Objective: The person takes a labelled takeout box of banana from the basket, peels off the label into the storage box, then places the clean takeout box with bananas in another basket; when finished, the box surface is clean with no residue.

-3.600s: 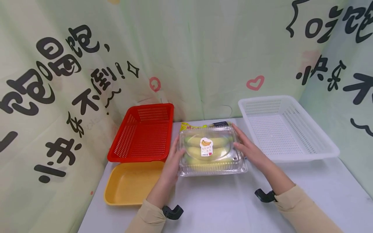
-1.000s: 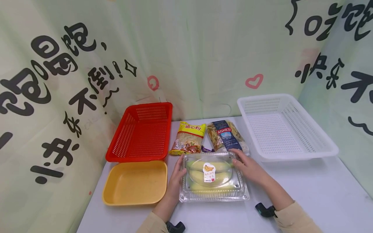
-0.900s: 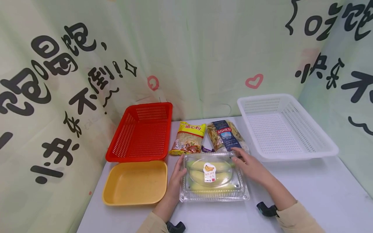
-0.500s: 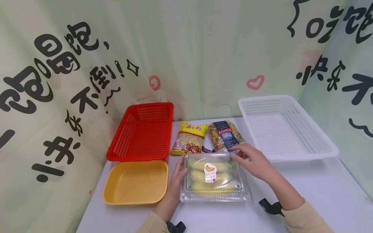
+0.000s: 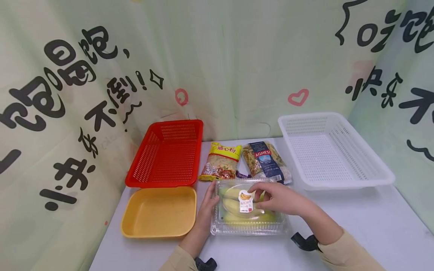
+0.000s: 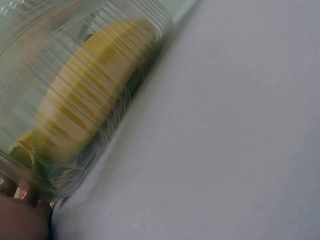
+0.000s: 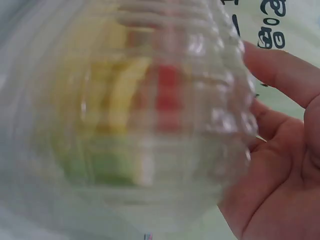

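A clear ribbed plastic clamshell [image 5: 249,209] of bananas [image 5: 234,205] lies flat on the white table [image 5: 356,222], low in the middle of the head view, just in front of two food bags. Its domed lid bears a small white sticker [image 5: 246,200] with a banana drawing; the print under it is too small to read. The left hand [image 5: 207,205] lies along the box's left edge with straight fingers pressed to the side wall, gripping nothing. The right hand [image 5: 276,197] is laid over the lid from the right, fingers loosely bent, thumb and forefinger meeting at the sticker; whether they pinch it or only touch it cannot be told. In the right wrist view the ridged dome [image 7: 145,120] is blurred, with the palm [image 7: 280,190] spread open beside it. The left wrist view shows the ribbed wall with yellow fruit behind it [image 6: 85,105].

Just behind the box, a yellow bag [image 5: 220,161] with red Chinese characters holds pale noodles, and next to it a clear pasta bag [image 5: 266,162] carries a dark blue label reading AGNESI. A small purple wrapper [image 5: 241,174] peeps between them. To the left stand a red perforated basket [image 5: 166,154] and, below it, a smooth yellow tray [image 5: 159,212]. On the right sits a white perforated basket [image 5: 332,150]. A pale green cloth backdrop [image 5: 220,64] shows black Chinese lettering and pink hearts.
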`<state>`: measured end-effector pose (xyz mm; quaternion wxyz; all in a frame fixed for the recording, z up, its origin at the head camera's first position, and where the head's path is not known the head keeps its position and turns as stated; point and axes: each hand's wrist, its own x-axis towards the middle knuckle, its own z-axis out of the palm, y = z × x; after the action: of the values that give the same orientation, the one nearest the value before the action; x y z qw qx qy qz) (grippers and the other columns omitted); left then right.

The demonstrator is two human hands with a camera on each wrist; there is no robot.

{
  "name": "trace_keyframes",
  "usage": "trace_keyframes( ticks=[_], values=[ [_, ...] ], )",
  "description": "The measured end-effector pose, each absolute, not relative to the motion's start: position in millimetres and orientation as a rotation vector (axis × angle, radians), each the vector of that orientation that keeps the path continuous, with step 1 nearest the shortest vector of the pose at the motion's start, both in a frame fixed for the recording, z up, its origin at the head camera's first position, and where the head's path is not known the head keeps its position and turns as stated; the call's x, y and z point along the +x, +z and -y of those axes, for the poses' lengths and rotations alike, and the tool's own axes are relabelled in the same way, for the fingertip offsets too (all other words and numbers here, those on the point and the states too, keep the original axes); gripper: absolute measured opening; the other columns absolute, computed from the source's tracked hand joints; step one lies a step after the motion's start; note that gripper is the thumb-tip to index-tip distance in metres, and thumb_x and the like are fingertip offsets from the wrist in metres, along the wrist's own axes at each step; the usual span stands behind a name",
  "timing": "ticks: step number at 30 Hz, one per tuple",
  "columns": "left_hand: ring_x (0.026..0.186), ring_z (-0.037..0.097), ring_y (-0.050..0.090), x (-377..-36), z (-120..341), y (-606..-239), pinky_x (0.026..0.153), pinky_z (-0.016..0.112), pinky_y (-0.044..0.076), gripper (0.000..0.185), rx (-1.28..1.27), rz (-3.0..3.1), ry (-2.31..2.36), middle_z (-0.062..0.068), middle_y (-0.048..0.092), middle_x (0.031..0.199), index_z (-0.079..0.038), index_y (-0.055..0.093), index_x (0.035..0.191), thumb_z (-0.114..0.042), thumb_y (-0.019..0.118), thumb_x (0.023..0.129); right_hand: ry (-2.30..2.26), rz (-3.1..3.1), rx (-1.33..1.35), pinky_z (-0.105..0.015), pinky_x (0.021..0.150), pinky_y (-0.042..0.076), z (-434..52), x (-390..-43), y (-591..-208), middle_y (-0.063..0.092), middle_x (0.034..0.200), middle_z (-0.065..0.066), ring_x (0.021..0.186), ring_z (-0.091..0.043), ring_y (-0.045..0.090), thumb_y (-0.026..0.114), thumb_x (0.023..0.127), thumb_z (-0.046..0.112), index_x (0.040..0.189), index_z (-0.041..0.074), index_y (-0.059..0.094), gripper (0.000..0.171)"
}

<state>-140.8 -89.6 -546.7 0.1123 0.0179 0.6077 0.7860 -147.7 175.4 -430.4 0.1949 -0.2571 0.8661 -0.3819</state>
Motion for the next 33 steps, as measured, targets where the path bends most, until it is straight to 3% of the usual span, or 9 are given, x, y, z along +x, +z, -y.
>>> trace_keyframes(
  ticks=[5, 11, 20, 27, 33],
  values=[
    [0.155, 0.027, 0.001, -140.1, 88.7, -546.1, 0.123, 0.059, 0.003, 0.069, 0.067, -1.773, 2.315, -0.003, 0.014, 0.167, -0.028, 0.020, 0.159, -0.037, 0.048, 0.096, -1.061, -2.328, -0.725, -0.024, 0.045, 0.044, -166.8, -147.8, -433.4, 0.062, 0.088, 0.000, 0.050, -0.008, 0.046, 0.075, 0.086, 0.018, 0.120, 0.017, 0.062, 0.037],
    [0.155, 0.028, 0.000, -140.1, 88.5, -545.5, 0.123, 0.058, 0.001, 0.069, 0.091, -1.758, 2.331, -0.001, 0.013, 0.167, -0.025, 0.019, 0.159, -0.034, 0.048, 0.097, -0.972, -2.413, -0.735, -0.022, 0.055, 0.042, -161.5, -149.9, -437.8, 0.057, 0.078, 0.005, 0.061, -0.007, 0.047, 0.079, 0.082, 0.019, 0.112, 0.021, 0.063, 0.034],
    [0.155, 0.025, 0.000, -139.4, 89.2, -544.0, 0.123, 0.059, 0.001, 0.069, 0.074, -1.800, 2.313, -0.006, 0.015, 0.166, -0.027, 0.020, 0.159, -0.036, 0.048, 0.096, -0.962, -2.466, -0.673, -0.023, 0.057, 0.042, -154.1, -149.3, -438.6, 0.055, 0.071, 0.008, 0.065, -0.008, 0.048, 0.072, 0.089, 0.021, 0.091, 0.024, 0.068, 0.005],
    [0.155, 0.026, 0.001, -139.4, 89.6, -544.7, 0.122, 0.060, 0.002, 0.069, 0.068, -1.794, 2.313, -0.004, 0.014, 0.167, -0.028, 0.021, 0.158, -0.036, 0.048, 0.096, -0.912, -2.499, -0.797, -0.021, 0.058, 0.041, -150.3, -149.5, -437.5, 0.053, 0.073, 0.009, 0.067, -0.006, 0.046, 0.061, 0.096, 0.015, 0.087, 0.019, 0.062, 0.011],
    [0.155, 0.027, 0.001, -139.5, 89.5, -546.0, 0.123, 0.059, 0.001, 0.068, 0.080, -1.792, 2.317, -0.001, 0.014, 0.167, -0.026, 0.021, 0.158, -0.034, 0.046, 0.096, -0.950, -2.480, -0.723, -0.022, 0.055, 0.038, -148.5, -150.5, -440.0, 0.049, 0.071, 0.007, 0.062, -0.008, 0.044, 0.055, 0.099, 0.014, 0.090, 0.017, 0.060, 0.011]
  ],
)
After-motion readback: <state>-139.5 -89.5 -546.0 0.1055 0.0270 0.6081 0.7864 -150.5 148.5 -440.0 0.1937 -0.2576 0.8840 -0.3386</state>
